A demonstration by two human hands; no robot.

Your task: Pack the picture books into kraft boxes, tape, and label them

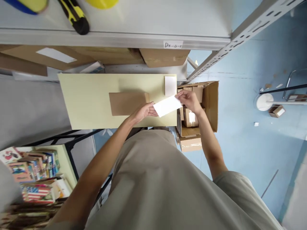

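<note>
A blank white label [168, 106] is held slightly tilted above the right part of the pale yellow table [88, 118]. My right hand [189, 100] pinches its upper right corner between thumb and fingers. At the opposite end, my left hand [144, 112] has its thumb and fingers closed about the label's left edge, the fingers fairly straight. Partly behind my left hand, a closed brown cardboard box [127, 103] lies on the table. A small stack of white labels [170, 85] sits near the table's far right corner, just beyond the held label.
Against the table's right end stands an open carton [211, 108] with several small boxes inside. A grey shelf [148, 19] with a yellow-black utility knife [75, 16] runs across the far side, cartons [165, 57] beneath. Books [38, 169] fill a rack at lower left.
</note>
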